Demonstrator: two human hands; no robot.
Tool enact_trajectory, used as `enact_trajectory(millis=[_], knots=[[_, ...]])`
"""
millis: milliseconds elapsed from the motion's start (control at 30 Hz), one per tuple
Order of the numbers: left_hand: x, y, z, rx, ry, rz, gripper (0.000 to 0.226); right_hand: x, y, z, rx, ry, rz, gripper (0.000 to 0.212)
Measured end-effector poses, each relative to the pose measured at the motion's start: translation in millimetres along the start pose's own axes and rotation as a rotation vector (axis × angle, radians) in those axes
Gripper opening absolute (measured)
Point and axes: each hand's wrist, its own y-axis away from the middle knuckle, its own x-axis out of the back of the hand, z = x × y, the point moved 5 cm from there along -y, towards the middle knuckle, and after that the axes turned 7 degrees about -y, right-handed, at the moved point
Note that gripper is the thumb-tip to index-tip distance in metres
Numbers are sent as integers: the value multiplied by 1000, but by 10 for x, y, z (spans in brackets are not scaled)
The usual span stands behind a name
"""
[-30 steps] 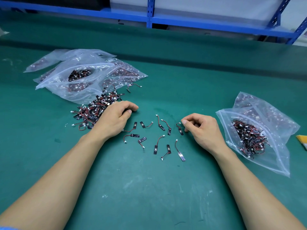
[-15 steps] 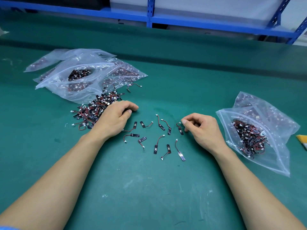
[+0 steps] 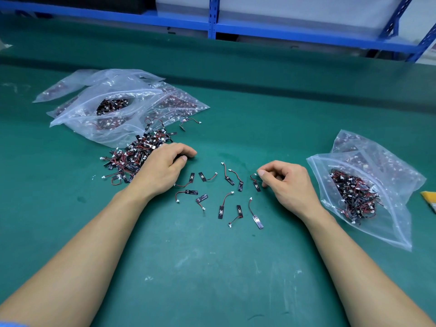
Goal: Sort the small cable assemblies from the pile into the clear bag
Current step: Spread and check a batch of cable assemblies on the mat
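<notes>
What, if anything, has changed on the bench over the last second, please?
Nothing visibly changed. The left hand still rests at the edge of the pile. The right hand keeps its curled fingertips at one cable assembly. The loose assemblies between the hands and the clear bag on the right lie as before.

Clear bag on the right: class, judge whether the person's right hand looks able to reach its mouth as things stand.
Probably yes. The right hand lies just beside the clear bag, whose mouth looks open toward it; only bare green mat shows between them. Its fingers seem to pinch one cable assembly.
</notes>
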Motion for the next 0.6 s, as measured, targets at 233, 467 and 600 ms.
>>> enact_trajectory(millis=[233,467,600], knots=[[-5,2,4,4,8,-5,27,-4,-2,5,2,5,3,15],[-16,-9,-13,3,1,-12,27,-2,-10,29,7,14,3,15],[-24,-8,-21,-2,-10,0,26,-2,-19,44,13,6,4,15]])
